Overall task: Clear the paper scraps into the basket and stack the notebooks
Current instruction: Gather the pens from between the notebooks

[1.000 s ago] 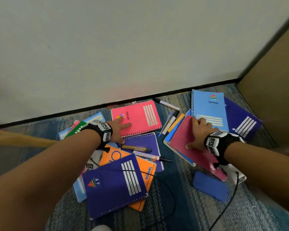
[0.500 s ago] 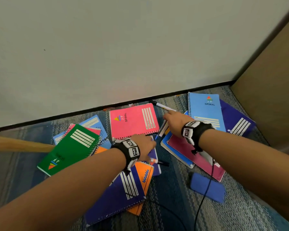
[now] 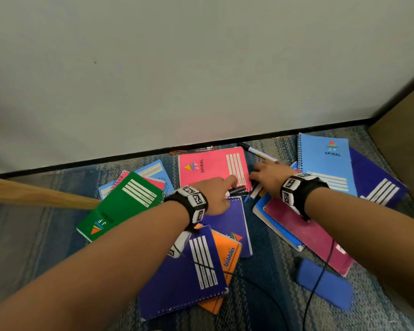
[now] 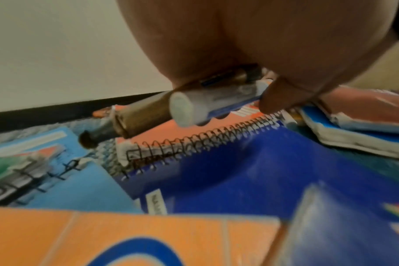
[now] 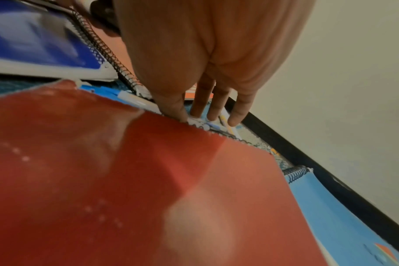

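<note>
Several spiral notebooks lie scattered on the carpet: pink, green, light blue, maroon, orange and a purple one nearest me. My left hand hovers over the pink notebook's near edge and grips two pens, a brown pen and a white marker. My right hand reaches down with straight fingers onto loose pens in the gap between the pink and maroon notebooks. No paper scraps or basket are in view.
A marker and a red pen lie by the black skirting under the wall. A wooden bar juts in from the left. A brown panel closes the right side. A flat blue pad and a black cable lie front right.
My left hand left the pink notebook, took the pens off the middle purple notebook and lifted them. My right hand slid from the maroon notebook up to the loose pens. The green notebook now lies uncovered.
</note>
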A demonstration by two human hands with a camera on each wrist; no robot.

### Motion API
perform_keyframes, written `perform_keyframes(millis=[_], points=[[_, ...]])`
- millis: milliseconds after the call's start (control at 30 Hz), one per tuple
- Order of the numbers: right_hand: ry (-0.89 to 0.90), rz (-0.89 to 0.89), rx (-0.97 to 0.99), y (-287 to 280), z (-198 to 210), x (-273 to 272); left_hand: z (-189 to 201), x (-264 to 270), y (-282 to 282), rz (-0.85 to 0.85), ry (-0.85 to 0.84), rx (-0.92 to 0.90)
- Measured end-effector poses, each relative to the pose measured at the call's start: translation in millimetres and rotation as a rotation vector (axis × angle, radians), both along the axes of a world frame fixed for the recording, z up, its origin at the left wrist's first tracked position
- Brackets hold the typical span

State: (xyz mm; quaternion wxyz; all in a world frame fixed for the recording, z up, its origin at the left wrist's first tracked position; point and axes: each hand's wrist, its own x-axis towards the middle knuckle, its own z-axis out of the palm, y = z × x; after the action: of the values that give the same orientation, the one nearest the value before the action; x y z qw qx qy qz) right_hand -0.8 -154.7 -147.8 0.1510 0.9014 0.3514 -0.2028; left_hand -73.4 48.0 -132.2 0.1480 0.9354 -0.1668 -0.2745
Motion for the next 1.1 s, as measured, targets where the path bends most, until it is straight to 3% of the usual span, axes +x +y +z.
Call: perform_keyframes(millis=[233, 300, 433, 600, 700, 833, 967, 1100], points=[[-0.001, 0.054, -0.054, -2, 1, -1, 4, 21, 13, 0.346, -0.082, -0.184], [0.019, 0.049, -0.066, -3, 1, -4, 3, 22, 17, 0.319, -0.092, -0.126], [0.067, 0.061, -0.126, -2, 4, -12, -6, 19, 32, 0.146, -0.084, 0.202], [0.129, 0.012, -0.016, -8, 12, -17, -1, 10, 40, -0.036, -0.021, 0.453], [0.116, -0.116, 0.090, -12, 18, -16, 9, 16, 45, -0.081, -0.022, 0.494], [0.078, -0.387, 0.357, -14, 32, -7, 15, 30, 51, 0.046, 0.012, 0.411], [0.052, -0.599, 0.567, -10, 37, 1, 16, 37, 47, 0.322, 0.030, 0.147], [0.091, -0.630, 0.658, 0, 31, -1, 14, 40, 46, 0.408, -0.105, 0.007]])
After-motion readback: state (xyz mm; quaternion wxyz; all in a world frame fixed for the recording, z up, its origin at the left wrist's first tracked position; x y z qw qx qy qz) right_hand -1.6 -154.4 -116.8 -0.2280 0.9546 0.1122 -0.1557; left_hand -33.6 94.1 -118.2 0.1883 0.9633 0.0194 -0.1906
